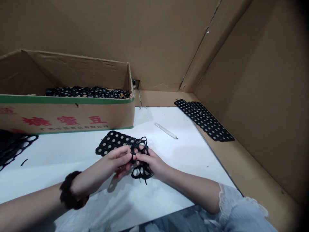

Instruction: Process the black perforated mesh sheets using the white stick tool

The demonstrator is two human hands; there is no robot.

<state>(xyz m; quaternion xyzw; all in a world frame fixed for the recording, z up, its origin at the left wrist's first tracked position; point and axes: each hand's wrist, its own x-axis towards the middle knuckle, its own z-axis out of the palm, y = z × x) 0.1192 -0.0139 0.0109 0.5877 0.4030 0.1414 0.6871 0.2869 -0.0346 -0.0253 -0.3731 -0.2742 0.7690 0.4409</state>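
Note:
Both hands meet over the white table, fingers closed in pinches. My left hand pinches a black sheet with pale round dots, whose far end sticks out to the left. From my right hand hangs black webbing with large round holes; its fingertips are pinched beside those of my left hand. Where the sheet and the webbing meet is partly hidden by the fingers, so I cannot tell how far they are still joined.
At the back left stands an open cardboard box with dotted black sheets inside. Black holed webbing lies at the left edge. A white pen-like tool rests on the table. More dotted sheets lie along the right cardboard wall.

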